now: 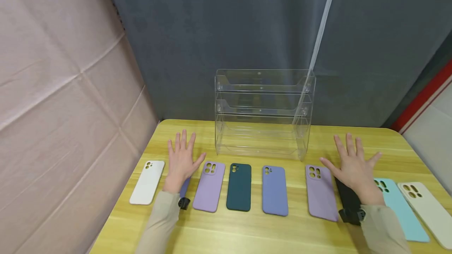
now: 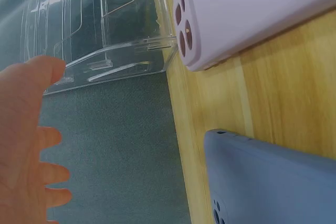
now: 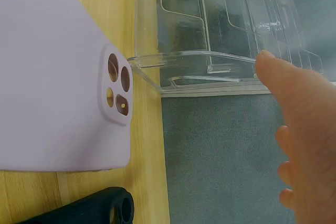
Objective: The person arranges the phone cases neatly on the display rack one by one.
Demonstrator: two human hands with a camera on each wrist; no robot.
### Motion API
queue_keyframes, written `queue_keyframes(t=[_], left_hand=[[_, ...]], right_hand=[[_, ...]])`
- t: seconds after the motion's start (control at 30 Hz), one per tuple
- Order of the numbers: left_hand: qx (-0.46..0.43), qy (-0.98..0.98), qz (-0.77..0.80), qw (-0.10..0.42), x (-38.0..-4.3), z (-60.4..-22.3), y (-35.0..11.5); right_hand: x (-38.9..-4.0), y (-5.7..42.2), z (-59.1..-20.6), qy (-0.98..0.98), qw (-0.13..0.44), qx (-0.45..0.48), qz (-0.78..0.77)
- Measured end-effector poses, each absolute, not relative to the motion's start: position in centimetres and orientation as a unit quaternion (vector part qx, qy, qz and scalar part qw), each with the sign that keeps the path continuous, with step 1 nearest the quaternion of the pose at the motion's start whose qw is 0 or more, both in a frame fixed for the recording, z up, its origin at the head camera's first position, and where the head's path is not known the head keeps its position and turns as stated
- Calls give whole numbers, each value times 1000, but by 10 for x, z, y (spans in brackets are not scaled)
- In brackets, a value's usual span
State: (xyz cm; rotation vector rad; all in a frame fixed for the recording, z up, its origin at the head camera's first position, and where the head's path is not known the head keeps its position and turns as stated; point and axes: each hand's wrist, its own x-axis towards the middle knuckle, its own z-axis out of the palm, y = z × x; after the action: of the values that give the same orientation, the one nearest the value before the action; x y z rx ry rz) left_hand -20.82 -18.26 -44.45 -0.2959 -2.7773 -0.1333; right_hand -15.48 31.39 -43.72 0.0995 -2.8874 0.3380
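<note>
Front-left of the rack (image 1: 261, 111) lie a white case (image 1: 146, 185) and the left hand (image 1: 181, 162), splayed and empty over a blue case (image 1: 185, 188); before it, purple (image 1: 207, 191), green (image 1: 239, 189) and periwinkle cases (image 1: 275, 195), spaced perhaps for separate reach; front-right, a lilac case (image 1: 320, 197), the right hand (image 1: 356, 171), also splayed and empty over a black case (image 1: 347, 200), then turquoise (image 1: 404, 214) and cream cases (image 1: 429, 211).

My head view looks forward and down from above the yellow wood-grain table (image 1: 247, 234), far enough back to take in the person's bare left hand (image 1: 181, 163) and bare right hand (image 1: 356, 171). My left wrist view sits low and close to the table, turned on its side, facing past that hand; my right wrist view is turned the opposite way. Both wrist views share the clear plastic tiered rack (image 1: 261, 111) and the dark grey cloth backdrop (image 2: 115, 156)
</note>
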Motion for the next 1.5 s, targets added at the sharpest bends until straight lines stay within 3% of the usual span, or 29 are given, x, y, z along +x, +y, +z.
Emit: queue_keyframes(t=[0.37, 0.67, 0.9, 1.17, 1.5], left_hand=[[-122, -972, -63, 189, -212, -445, -179], [-197, -929, -162, 267, -228, -452, -175], [-243, -889, -241, 305, -240, -456, -162], [-232, -861, -374, 255, -253, -466, -148], [-208, -786, -544, 205, -258, -465, -130]], right_hand=[[-152, 326, -439, -977, 157, 39, 137], [-150, 354, -441, -930, 291, 66, 216], [-128, 385, -448, -932, 248, -15, 262], [-105, 424, -467, -933, 242, -81, 254], [-89, 464, -496, -911, 152, -229, 307]])
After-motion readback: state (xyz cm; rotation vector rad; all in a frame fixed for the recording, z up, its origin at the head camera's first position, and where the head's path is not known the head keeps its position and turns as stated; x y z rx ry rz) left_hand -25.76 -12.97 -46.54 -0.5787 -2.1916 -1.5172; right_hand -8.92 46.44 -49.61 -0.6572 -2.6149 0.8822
